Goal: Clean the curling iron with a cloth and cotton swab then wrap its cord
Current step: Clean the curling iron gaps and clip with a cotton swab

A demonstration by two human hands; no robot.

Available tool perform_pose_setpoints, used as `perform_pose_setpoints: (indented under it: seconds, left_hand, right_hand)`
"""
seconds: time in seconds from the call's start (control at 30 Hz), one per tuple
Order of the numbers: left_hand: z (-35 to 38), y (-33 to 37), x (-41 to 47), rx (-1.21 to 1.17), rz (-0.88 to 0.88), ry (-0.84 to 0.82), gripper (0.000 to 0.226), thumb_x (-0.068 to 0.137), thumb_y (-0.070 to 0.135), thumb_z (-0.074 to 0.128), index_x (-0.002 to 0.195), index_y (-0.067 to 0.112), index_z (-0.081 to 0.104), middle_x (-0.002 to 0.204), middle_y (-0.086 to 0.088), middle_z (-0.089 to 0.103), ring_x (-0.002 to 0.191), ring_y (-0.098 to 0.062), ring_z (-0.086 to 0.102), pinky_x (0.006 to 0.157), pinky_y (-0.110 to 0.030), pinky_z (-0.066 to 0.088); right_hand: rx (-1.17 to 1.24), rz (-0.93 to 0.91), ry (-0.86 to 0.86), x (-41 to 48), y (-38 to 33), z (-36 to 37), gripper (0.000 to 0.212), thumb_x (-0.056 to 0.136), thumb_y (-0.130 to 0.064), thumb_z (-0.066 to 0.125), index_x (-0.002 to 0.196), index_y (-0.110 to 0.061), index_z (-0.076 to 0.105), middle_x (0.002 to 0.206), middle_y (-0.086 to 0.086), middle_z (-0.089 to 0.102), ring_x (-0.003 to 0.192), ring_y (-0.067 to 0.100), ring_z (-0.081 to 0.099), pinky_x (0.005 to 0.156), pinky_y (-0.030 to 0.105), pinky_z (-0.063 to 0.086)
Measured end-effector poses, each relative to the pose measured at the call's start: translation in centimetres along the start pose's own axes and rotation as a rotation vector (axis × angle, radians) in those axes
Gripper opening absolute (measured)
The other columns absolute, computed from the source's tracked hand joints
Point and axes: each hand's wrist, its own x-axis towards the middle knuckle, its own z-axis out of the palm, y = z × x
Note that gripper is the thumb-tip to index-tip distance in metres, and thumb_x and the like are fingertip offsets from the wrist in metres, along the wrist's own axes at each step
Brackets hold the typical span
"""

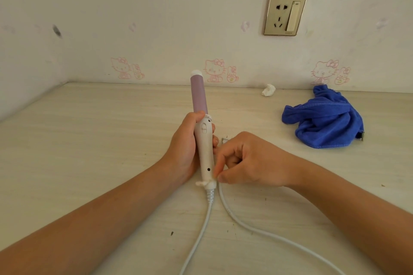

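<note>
head view: mid-frame, left hand (185, 143) is wrapped around the curling iron (204, 140) handle, barrel pointing up; right hand (250, 161) pinches the cord (243, 223) beside the handle base. blue cloth (324, 123) lies at right.

A gold-framed wall socket (285, 15) with a rocker switch sits on cream wallpaper (156, 6). Below it, pink cartoon cats (214, 71) run in a row just above the pale wood-grain tabletop (89, 140). Far left of the socket, a dark smudge (57, 31) marks the wall.
</note>
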Motion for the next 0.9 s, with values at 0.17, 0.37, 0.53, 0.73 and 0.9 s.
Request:
perform_pose_setpoints:
  seconds: [0.17,0.37,0.53,0.73,0.9]
  left_hand:
    - [0.0,0.0,-0.1,0.023,0.006,0.013,0.031,0.094,0.040,0.056,0.091,0.009,0.059,0.075,-0.004,0.060,0.053,-0.018,0.058,0.051,-0.030,0.050]
    - [-0.1,0.0,0.0,0.090,0.048,-0.042,0.032,0.084,0.042,0.059,0.087,0.011,0.066,0.073,-0.006,0.065,0.060,-0.018,0.061,0.058,-0.031,0.054]
    - [-0.1,-0.1,-0.1,0.063,0.043,-0.087,0.042,0.084,0.038,0.060,0.111,0.007,0.069,0.088,-0.010,0.067,0.078,-0.024,0.063,0.075,-0.037,0.055]
    - [-0.1,-0.3,-0.2,0.026,0.024,-0.099,0.048,0.092,0.035,0.053,0.122,0.000,0.069,0.100,-0.016,0.069,0.089,-0.029,0.067,0.078,-0.037,0.059]
    - [0.3,-0.2,-0.5,0.011,0.037,-0.144,0.052,0.094,0.035,0.051,0.125,-0.004,0.066,0.106,-0.021,0.068,0.088,-0.028,0.069,0.070,-0.038,0.060]
  right_hand:
    - [0.007,-0.013,0.124,0.1,0.1,-0.2,0.013,0.084,0.004,0.075,0.078,-0.007,0.076,0.045,-0.011,0.041,0.046,0.013,0.032,0.062,0.043,0.042]
    - [0.009,-0.040,0.253,0.3,0.1,-0.4,0.013,0.086,-0.001,0.076,0.079,-0.012,0.077,0.048,-0.003,0.041,0.049,0.014,0.033,0.058,0.039,0.037]
    - [0.009,-0.070,0.278,0.5,0.1,-0.7,0.011,0.086,0.002,0.075,0.081,-0.008,0.077,0.048,-0.010,0.041,0.047,0.006,0.032,0.054,0.018,0.034]
    - [0.020,-0.096,0.309,0.4,-0.2,-0.8,0.009,0.087,0.005,0.074,0.082,-0.002,0.077,0.049,-0.001,0.041,0.049,0.013,0.035,0.077,0.040,0.060]
    - [0.074,-0.164,0.450,0.4,-0.2,-1.1,0.008,0.087,0.016,0.068,0.083,0.011,0.073,0.045,-0.010,0.039,0.042,0.000,0.036,0.070,0.004,0.048]
